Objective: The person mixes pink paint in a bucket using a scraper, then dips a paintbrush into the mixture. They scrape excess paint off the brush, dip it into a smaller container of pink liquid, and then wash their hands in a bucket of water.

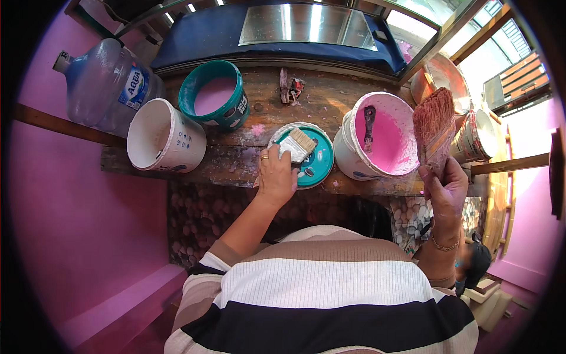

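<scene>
Head view: left-hand fingers (285,157) grasp the pale-bristled brush (297,145) over the green lid (322,160). Right-hand fingers (455,171) grip the pink-stained brush (434,127) bristles-up, presumably keeping paint off the bench (327,88).

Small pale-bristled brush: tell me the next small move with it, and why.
I would probably let the small brush rest on the teal lid and free the left hand: that hand has it right over the lid, while the right hand holds up the wide stained brush beside the white bucket of pink paint.
</scene>
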Available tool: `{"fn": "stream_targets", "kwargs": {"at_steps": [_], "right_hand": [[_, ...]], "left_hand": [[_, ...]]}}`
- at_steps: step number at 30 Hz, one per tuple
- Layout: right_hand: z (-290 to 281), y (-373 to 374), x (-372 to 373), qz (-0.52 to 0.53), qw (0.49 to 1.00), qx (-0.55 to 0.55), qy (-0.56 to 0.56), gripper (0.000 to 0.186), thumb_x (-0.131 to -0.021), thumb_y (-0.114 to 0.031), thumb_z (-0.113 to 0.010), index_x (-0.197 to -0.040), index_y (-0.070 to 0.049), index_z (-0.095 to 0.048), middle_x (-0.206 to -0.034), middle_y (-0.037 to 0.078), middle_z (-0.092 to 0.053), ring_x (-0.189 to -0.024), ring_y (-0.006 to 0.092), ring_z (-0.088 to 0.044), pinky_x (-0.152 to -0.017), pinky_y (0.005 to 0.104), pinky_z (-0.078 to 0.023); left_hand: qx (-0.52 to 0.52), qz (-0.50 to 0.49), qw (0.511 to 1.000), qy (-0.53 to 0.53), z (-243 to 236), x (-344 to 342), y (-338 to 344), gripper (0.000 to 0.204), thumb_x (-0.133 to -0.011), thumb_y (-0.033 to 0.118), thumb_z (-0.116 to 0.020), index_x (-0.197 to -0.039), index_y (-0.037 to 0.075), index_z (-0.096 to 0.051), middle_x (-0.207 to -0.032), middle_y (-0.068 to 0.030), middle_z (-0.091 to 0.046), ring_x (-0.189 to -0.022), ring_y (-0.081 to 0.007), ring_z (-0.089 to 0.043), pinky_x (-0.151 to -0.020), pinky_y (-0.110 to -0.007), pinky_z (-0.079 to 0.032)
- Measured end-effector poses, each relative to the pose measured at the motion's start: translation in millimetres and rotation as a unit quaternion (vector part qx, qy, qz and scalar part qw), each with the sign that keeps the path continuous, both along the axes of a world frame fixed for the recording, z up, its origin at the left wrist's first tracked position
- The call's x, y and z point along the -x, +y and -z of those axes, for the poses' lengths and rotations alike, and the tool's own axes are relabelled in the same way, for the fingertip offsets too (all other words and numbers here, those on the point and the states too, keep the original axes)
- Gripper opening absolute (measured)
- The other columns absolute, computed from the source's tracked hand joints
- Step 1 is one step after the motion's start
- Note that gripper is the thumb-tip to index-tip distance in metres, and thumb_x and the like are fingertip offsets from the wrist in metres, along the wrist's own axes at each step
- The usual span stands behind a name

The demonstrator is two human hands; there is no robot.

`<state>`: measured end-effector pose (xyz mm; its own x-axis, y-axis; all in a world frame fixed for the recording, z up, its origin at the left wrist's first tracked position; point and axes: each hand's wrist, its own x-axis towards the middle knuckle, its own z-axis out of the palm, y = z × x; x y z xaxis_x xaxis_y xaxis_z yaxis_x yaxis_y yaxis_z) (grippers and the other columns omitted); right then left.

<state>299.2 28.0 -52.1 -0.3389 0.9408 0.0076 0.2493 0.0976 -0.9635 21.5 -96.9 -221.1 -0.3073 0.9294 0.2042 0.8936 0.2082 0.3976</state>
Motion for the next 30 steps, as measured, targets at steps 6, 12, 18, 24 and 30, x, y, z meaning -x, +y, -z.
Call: {"fn": "stream_targets", "kwargs": {"at_steps": [6,12,18,24,30], "right_hand": [[2.8,-2.9,9.3,-0.009,1.0,-0.001,-0.007,0.015,-0.083,-0.008,-0.069,-0.094,-0.001,-0.061,-0.068,-0.005,-0.055,-0.049,0.0004,-0.039,-0.043,0.0184,-0.029],[2.1,-17.5,22.6,-0.069,0.997,0.044,-0.009,0.025,-0.081,-0.004,-0.063,-0.105,0.003,-0.061,-0.086,0.0,-0.063,-0.071,0.0028,-0.053,-0.063,0.0191,-0.043],[9.1,-38.3,55.7,-0.153,0.984,0.092,-0.012,0.027,-0.079,-0.003,-0.068,-0.106,0.0,-0.063,-0.09,0.0,-0.065,-0.081,0.0041,-0.054,-0.074,0.0222,-0.045],[61.7,-49.0,87.1,-0.223,0.96,0.112,-0.127,0.019,-0.083,-0.009,-0.065,-0.099,0.0,-0.062,-0.086,0.008,-0.066,-0.083,0.0161,-0.062,-0.079,0.0297,-0.047],[151.2,-71.9,114.5,-0.186,0.911,-0.194,-0.312,0.043,-0.073,-0.009,-0.062,-0.112,0.003,-0.047,-0.131,0.029,-0.042,-0.117,0.0453,-0.044,-0.098,0.0487,-0.037]], "left_hand": [[0.018,-0.059,0.998,-0.001,13.1,-3.3,9.8,0.077,-0.068,0.017,-0.077,-0.133,-0.002,-0.04,-0.138,-0.0278,-0.033,-0.125,-0.0456,-0.033,-0.106,-0.05,-0.029],[0.117,-0.076,0.989,-0.04,4.7,6.6,14.4,0.088,-0.068,0.028,-0.079,-0.137,-0.006,-0.035,-0.142,-0.0301,-0.029,-0.131,-0.0453,-0.029,-0.109,-0.054,-0.023],[0.113,-0.057,0.992,-0.027,22.9,14.5,10.2,0.086,-0.067,0.031,-0.08,-0.134,-0.003,-0.038,-0.138,-0.0247,-0.037,-0.128,-0.0423,-0.034,-0.108,-0.051,-0.026],[0.069,-0.012,0.997,-0.015,22.3,23.0,8.4,0.068,-0.069,0.02,-0.076,-0.124,-0.004,-0.045,-0.122,-0.0205,-0.047,-0.113,-0.0374,-0.044,-0.097,-0.048,-0.034],[0.005,0.009,0.999,0.044,41.7,28.6,2.8,0.054,-0.074,0.015,-0.066,-0.121,-0.003,-0.048,-0.112,-0.0171,-0.05,-0.103,-0.0345,-0.049,-0.09,-0.045,-0.037]]}}
